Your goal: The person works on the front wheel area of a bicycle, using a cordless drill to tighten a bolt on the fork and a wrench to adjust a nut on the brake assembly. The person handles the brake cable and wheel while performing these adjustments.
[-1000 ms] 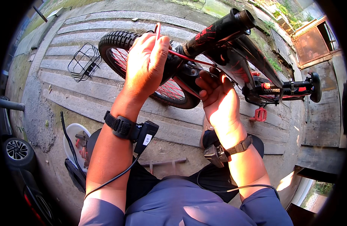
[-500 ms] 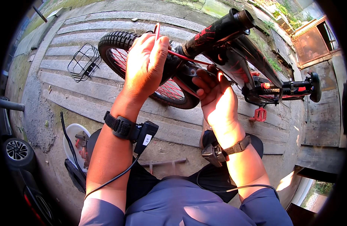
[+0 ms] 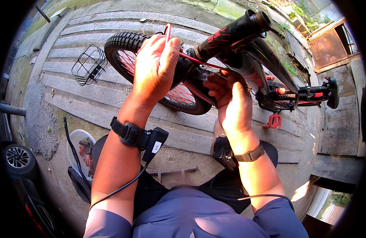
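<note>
My left hand (image 3: 154, 70) is closed on a red cable (image 3: 197, 59) that loops up above its fingers, over the front fork area of a black-and-red bicycle (image 3: 216, 41). The front wheel (image 3: 121, 59) with red spokes lies behind that hand. My right hand (image 3: 232, 97) has curled fingers under the cable, against the underside of the frame near the fork; what its fingertips grip is hidden. The bicycle's bare steerer tube points up to the right.
A wire basket (image 3: 89, 65) lies on the slatted concrete (image 3: 72, 87). A white bucket (image 3: 78, 152) of tools sits by my left leg. A red pedal (image 3: 274, 119) and the saddle (image 3: 332, 92) are at right, near wooden boards (image 3: 338, 119). A car wheel (image 3: 18, 156) is at far left.
My right hand has turned and curled further in toward the cable and frame, its thumb now more upright. My left hand stays in place on the cable.
</note>
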`<state>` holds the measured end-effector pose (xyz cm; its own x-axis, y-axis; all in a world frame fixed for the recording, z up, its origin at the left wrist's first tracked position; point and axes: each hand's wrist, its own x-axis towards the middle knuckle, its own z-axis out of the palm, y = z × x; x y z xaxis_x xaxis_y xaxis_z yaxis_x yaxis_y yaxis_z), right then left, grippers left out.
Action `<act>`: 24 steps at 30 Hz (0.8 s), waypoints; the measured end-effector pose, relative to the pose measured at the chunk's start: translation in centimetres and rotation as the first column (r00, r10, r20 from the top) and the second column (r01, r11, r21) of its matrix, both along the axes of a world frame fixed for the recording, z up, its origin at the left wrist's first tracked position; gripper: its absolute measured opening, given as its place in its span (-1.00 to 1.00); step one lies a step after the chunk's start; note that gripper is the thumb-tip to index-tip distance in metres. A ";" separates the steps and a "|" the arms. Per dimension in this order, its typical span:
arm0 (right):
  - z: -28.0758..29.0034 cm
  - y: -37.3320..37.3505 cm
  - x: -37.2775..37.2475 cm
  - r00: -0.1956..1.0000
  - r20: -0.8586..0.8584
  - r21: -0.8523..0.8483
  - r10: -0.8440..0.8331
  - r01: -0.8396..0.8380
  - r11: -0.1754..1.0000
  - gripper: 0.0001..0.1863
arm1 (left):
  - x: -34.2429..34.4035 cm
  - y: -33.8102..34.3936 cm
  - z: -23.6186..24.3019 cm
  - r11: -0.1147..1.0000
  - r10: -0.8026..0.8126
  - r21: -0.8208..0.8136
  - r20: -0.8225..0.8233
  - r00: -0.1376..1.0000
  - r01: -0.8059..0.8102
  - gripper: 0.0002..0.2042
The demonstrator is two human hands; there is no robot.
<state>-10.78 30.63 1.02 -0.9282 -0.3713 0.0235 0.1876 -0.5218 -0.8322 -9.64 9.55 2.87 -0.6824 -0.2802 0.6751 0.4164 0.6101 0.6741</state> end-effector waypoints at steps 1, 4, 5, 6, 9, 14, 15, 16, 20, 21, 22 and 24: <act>0.5 -0.1 0.2 0.992 -0.127 0.144 -0.006 0.025 0.989 -0.65 | 0.0 0.0 -0.1 1.000 0.002 0.004 -0.007 1.000 -0.002 -0.62; 0.9 0.1 0.4 0.865 -0.498 0.446 0.068 0.188 0.875 -0.76 | 0.0 -0.1 -0.1 1.000 -0.006 0.003 0.013 1.000 0.006 -0.62; 1.0 0.3 0.1 0.690 -0.704 0.524 0.167 0.346 0.779 -0.79 | 0.0 0.0 -0.1 1.000 -0.004 0.004 0.015 1.000 0.004 -0.62; 1.3 0.3 -0.1 0.469 -0.830 0.534 0.301 0.515 0.671 -0.79 | 0.0 0.0 0.0 1.000 -0.003 0.004 0.018 1.000 0.002 -0.62; 1.7 -0.5 0.8 0.311 -0.870 0.488 0.383 0.648 0.584 -0.73 | 0.1 0.1 0.1 1.000 -0.001 0.002 0.006 1.000 0.001 -0.62; 1.3 -0.4 0.9 0.331 -0.890 0.456 0.314 0.620 0.638 -0.73 | 0.1 -0.1 0.1 1.000 -0.005 0.002 0.019 1.000 0.005 -0.62; 1.4 -0.1 0.8 0.357 -0.890 0.449 0.283 0.586 0.674 -0.73 | 0.0 0.0 0.1 1.000 -0.003 -0.006 0.020 1.000 0.003 -0.63; 1.5 0.0 0.8 0.383 -0.888 0.440 0.253 0.552 0.709 -0.74 | 0.0 0.0 0.2 1.000 -0.001 -0.013 0.020 1.000 0.001 -0.63; 1.7 0.3 1.2 0.785 -0.617 0.435 0.056 0.281 0.856 -0.82 | -0.1 0.0 0.0 1.000 -0.010 0.015 0.017 1.000 0.009 -0.63; 2.2 0.2 1.4 0.892 -0.452 0.392 0.010 0.189 0.900 -0.74 | 0.1 0.0 0.0 1.000 -0.008 0.019 0.030 1.000 0.008 -0.63; 2.4 0.2 1.3 0.940 -0.341 0.369 -0.034 0.166 0.915 -0.67 | 0.2 -0.1 0.1 1.000 -0.006 0.022 0.043 0.999 0.006 -0.63; 2.0 0.6 0.5 0.992 -0.104 0.269 -0.068 0.094 0.959 -0.60 | 0.2 0.0 0.1 1.000 0.001 0.017 0.034 0.999 -0.001 -0.63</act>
<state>-10.28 31.24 3.06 -0.9539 -0.2996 0.0194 0.0693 -0.2828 -0.9567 -9.45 9.53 2.96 -0.7047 -0.2919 0.6467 0.3926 0.5988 0.6980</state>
